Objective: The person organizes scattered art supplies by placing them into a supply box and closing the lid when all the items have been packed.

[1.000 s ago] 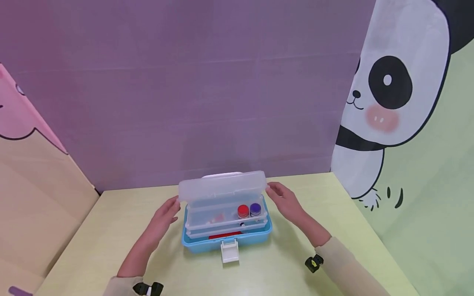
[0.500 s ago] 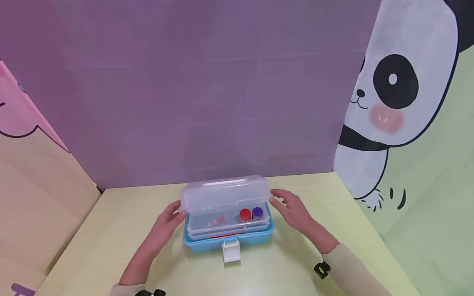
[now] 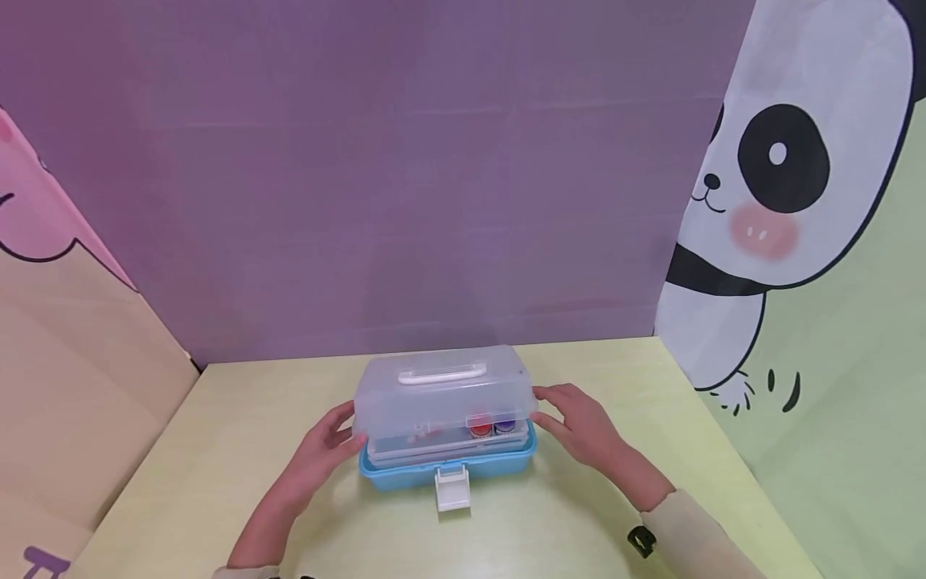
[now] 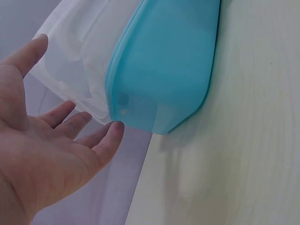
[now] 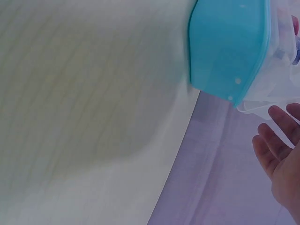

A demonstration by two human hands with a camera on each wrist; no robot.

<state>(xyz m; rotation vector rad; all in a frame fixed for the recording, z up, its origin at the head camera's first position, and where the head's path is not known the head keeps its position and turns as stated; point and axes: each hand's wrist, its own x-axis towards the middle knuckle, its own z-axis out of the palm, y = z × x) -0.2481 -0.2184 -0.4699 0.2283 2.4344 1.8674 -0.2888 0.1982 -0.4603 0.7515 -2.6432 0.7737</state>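
A blue storage box (image 3: 408, 479) with a clear lid (image 3: 456, 398) stands on the table, its lid tilted partway down over the tray inside. Under the lid's front edge show a red-capped jar (image 3: 481, 431) and a purple-capped jar (image 3: 505, 426). My left hand (image 3: 318, 454) is at the lid's left end, and in the left wrist view its fingers (image 4: 112, 138) are spread and relaxed against the lid and box edge. At the lid's right end is my right hand (image 3: 582, 426), fingers fairly straight; its exact contact is hard to see.
A white latch (image 3: 453, 490) hangs down from the box's front. On the lid lies a white handle (image 3: 443, 374). The pale table (image 3: 550, 531) ends at a purple backdrop (image 3: 405, 201), with a panda picture (image 3: 767, 233) on the right wall.
The lid has swung forward and down over the tray, and its handle has come into fuller view. Both hands have moved along with its ends, toward the front.
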